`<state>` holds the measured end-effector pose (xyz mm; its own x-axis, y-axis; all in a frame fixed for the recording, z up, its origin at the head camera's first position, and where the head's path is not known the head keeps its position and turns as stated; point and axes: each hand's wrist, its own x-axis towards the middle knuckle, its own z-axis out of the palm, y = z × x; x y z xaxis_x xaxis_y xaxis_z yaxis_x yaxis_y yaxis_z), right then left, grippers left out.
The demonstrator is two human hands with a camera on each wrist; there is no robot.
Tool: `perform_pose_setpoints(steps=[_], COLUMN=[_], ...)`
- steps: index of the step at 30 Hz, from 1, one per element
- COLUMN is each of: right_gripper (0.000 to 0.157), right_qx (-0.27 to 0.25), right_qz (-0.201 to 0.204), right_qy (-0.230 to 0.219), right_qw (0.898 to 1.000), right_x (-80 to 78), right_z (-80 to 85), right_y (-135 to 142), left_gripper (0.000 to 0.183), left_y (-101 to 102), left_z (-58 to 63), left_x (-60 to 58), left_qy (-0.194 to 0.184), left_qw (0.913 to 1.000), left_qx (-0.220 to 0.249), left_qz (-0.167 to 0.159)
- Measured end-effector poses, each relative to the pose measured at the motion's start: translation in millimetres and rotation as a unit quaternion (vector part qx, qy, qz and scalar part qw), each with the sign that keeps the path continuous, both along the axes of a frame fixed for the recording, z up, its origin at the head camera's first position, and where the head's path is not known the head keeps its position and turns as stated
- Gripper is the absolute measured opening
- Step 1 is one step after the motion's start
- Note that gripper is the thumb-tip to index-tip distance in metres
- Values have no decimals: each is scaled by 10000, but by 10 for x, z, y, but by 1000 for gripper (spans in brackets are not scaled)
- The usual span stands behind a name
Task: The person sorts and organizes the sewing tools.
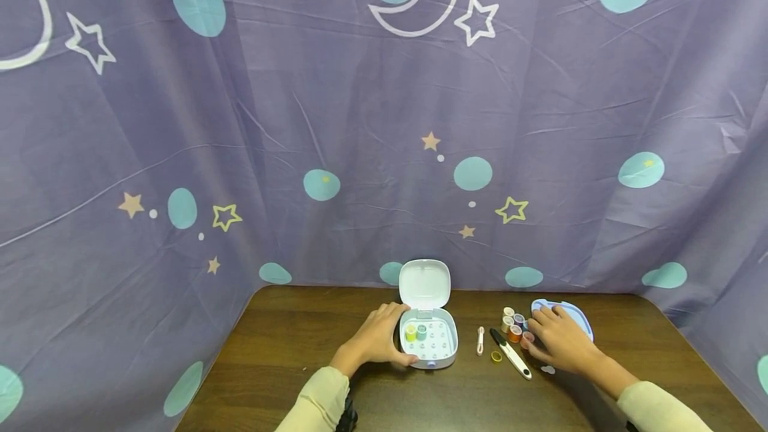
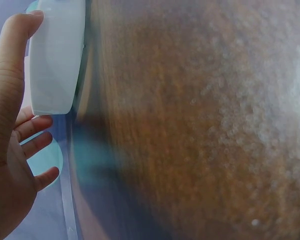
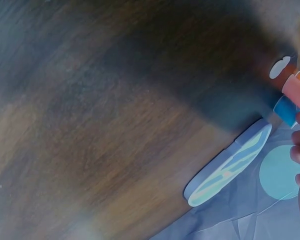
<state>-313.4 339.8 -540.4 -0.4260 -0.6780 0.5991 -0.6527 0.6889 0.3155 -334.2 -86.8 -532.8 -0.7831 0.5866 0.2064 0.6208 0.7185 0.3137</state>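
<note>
A small white sewing box [image 1: 429,345] stands with its lid up; a yellow spool [image 1: 411,333] and a teal spool [image 1: 422,332] sit on pegs inside. My left hand [image 1: 379,335] grips the box's left side, thumb at the front corner and fingers towards the back. In the left wrist view, the thumb presses the box wall [image 2: 57,60]. My right hand [image 1: 561,340] is at the loose thread spools, with thumb and finger about a pink spool [image 1: 527,340]; the contact is partly hidden. Beside it are an orange spool [image 1: 515,333] and a blue spool [image 3: 286,111].
White-and-black thread snips [image 1: 511,354], a yellow ring [image 1: 496,357] and a pale bundled cord [image 1: 480,341] lie between the hands. A blue lid-like tray [image 1: 577,315] lies behind the right hand. A small white piece [image 1: 548,370] is near that wrist. A patterned curtain [image 1: 372,152] hangs behind the table.
</note>
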Motion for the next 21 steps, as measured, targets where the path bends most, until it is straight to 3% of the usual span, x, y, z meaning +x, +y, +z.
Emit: perform_pose_setpoints(steps=[13,21], right_gripper=[28,25], right_qx=[-74,22], right_qz=[-67,-93], right_qy=[-286,-280], right_qw=[9995,9996], right_x=[57,54], right_z=[-2,87], right_y=[-29,5], left_gripper=[102,102], left_y=[-2,-8], left_z=[-17,-26], left_x=[-5,-7], left_qy=[63,89], left_qw=[10000,10000], left_qx=[-43,4], left_qz=[-5,-30])
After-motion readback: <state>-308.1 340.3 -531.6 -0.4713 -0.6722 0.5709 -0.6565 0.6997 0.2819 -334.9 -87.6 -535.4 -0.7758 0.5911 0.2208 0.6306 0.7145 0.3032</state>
